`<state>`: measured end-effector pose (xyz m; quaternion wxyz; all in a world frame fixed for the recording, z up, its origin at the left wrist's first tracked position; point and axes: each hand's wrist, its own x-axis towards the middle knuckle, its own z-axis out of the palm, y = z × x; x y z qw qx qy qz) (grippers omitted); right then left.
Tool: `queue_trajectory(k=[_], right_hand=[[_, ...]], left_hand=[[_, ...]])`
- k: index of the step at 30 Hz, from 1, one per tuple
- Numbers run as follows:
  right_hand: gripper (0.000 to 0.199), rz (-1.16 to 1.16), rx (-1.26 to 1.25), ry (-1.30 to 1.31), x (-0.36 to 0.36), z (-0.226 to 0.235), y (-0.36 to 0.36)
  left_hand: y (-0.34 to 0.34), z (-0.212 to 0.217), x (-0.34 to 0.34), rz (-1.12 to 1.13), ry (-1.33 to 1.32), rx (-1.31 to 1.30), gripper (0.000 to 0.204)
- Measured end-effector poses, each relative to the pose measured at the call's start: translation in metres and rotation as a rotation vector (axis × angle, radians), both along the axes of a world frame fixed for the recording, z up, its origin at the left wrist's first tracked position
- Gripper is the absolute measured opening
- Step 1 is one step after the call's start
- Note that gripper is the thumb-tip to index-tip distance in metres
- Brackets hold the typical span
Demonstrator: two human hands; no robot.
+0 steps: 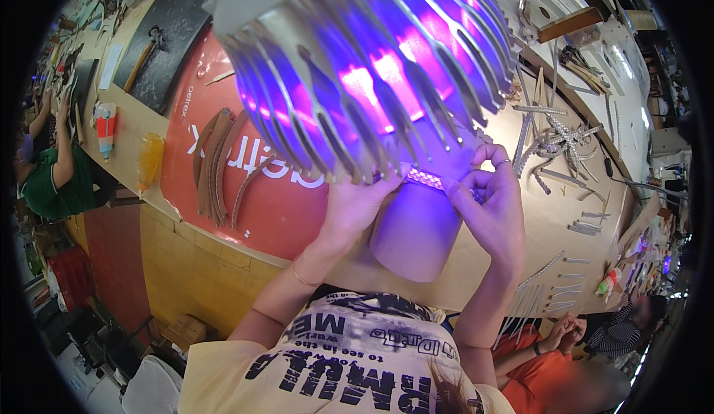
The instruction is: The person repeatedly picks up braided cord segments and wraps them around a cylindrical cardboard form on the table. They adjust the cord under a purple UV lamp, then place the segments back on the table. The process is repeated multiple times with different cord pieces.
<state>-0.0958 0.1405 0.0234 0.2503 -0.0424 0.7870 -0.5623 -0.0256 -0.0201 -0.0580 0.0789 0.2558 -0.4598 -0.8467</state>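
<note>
finned lamp shade [372, 65] above both hands [357, 206] pinching a perforated strip [425, 179]

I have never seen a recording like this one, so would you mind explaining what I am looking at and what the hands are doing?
This is one picture from a wide camera worn on a person's head, looking down, so straight edges bend near the rim. No machine is involved: the two bare hands are the wearer's own, with the forearms coming up from the bottom. The left hand and the right hand pinch the two ends of a small shiny strip between their fingers. Just above hangs a big slatted lampshade glowing purple. Below the hands stands a paper cylinder. The workbench carries curved cardboard ribs on a red board, and loose metal strips to the right. Other people sit at both sides.
</note>
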Motion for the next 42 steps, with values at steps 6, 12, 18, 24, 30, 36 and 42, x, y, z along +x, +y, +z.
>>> queue_trajectory(k=[6, 12, 18, 24, 30, 36, 42], right_hand=[[0.037, -0.009, -0.026, 0.005, 0.000, -0.003, 0.000], [0.037, 0.000, -0.021, 0.027, 0.001, -0.004, 0.001], [0.036, 0.014, 0.019, 0.068, 0.001, -0.006, 0.002], [0.028, 0.021, 0.070, 0.162, 0.004, -0.005, 0.017], [0.026, 0.055, -0.026, 0.150, 0.006, -0.006, 0.043], [0.027, 0.011, -0.086, 0.123, 0.010, -0.015, 0.048], [0.028, 0.003, -0.126, 0.214, 0.009, -0.017, 0.045]], left_hand=[[0.002, 0.003, 0.000, -0.028, -0.015, -0.186, 0.035], [0.005, 0.014, 0.005, -0.039, -0.006, -0.897, 0.012], [0.024, 0.024, 0.024, -0.147, 0.273, -1.070, 0.033], [0.021, 0.017, 0.025, -0.251, 0.330, -1.111, 0.042], [0.020, 0.015, 0.025, -0.280, 0.347, -1.146, 0.044], [0.020, 0.017, 0.025, -0.306, 0.341, -1.194, 0.041], [0.019, 0.017, 0.025, -0.326, 0.344, -1.231, 0.042]])
